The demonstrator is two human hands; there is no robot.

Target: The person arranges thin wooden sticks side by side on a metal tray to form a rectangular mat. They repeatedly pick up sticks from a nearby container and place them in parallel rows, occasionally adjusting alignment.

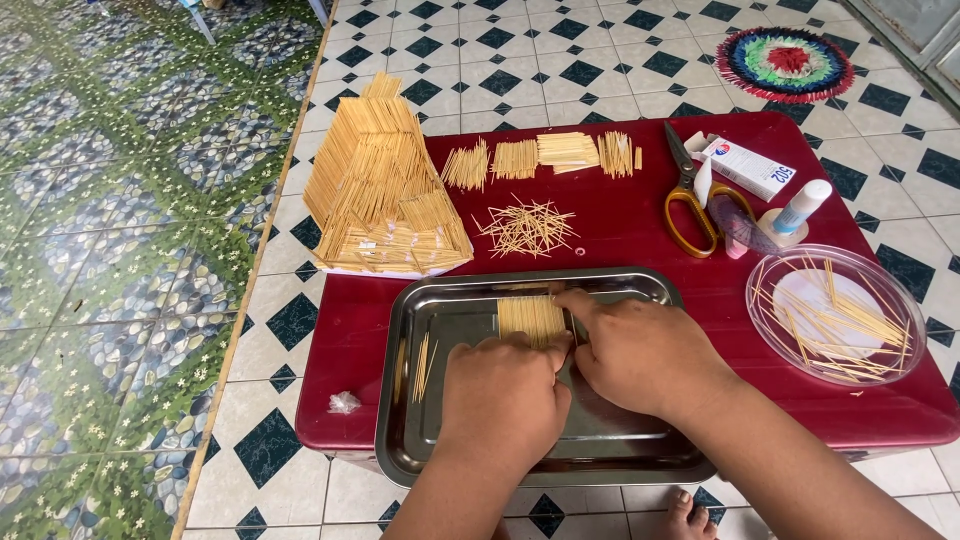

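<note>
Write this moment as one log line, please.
left hand: pressing toothpick panel | right hand: pressing same panel | panel: flat in steel tray | table: red

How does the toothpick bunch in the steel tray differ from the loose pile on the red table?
The bunch lies flat with its sticks parallel and side by side; the pile is a criss-crossed scatter. The left hand and right hand both press on the bunch, while nothing touches the pile. The bunch sits inside the tray; the pile lies bare on the table. Both are thin, pale wooden sticks.

Bright even daylight, sharp focus, soft glare on steel tray.
</note>
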